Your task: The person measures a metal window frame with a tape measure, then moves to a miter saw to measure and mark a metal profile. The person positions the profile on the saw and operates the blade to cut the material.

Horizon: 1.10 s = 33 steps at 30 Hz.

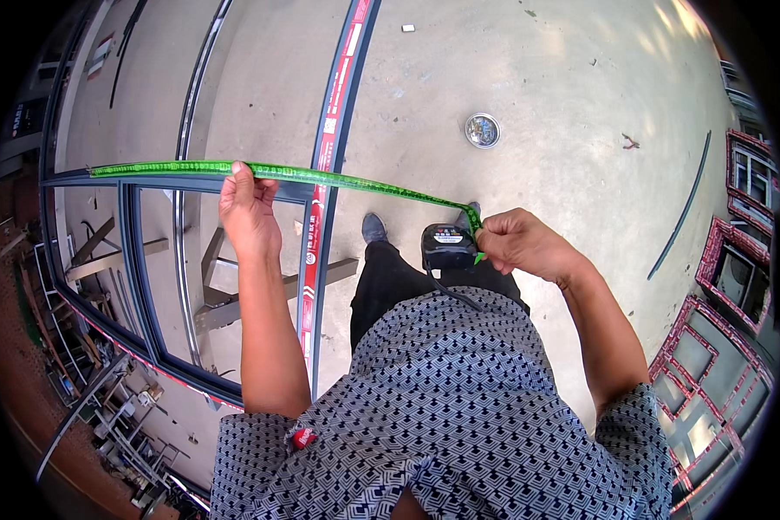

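Gripped the green tape blade [364, 185] with the left hand [250, 212] and, beside the black case [447, 251], with the right hand [526, 246]; had already drawn it out along the dark frame [293, 192], contact unclear; had not yet retracted it.

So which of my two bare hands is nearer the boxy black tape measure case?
Your right hand, close beside the boxy black case; your left hand pinches the long green measuring blade farther out, toward the picture's left.
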{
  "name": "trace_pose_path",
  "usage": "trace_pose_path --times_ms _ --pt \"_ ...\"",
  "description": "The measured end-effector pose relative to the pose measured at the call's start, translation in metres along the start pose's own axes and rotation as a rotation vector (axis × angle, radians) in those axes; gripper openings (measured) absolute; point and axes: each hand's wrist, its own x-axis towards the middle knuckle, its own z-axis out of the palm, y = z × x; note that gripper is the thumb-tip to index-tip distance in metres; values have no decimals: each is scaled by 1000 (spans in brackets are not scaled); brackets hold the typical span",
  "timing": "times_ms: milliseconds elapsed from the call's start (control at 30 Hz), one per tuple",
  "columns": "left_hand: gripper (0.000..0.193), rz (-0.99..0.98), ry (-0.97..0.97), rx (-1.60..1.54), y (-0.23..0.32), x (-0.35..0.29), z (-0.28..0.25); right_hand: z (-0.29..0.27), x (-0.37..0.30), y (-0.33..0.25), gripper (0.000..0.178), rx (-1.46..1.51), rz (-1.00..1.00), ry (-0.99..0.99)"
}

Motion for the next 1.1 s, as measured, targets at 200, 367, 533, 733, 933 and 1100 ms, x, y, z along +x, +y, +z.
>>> trace_pose_path --times_ms 200,367,533,733,933,1100 --pt "28 112 -167 6 22 -11 29 1 -2 45 23 -588 -306 460" --pt "28 151 -288 -1 18 -35 77 5 -6 104 10 -769 -530 895" --pt "28 169 -506 91 21 -46 128 17 -23 147 10 -560 -532 1090" --pt "30 274 -723 289 49 -70 184 55 -28 183 11 -145 -463 917" --pt "33 278 -901 438 66 -73 274 50 -41 172 23 357 -346 571" --pt "34 137 -987 549 85 -85 322 52 -72 169 26 517 -340 433"
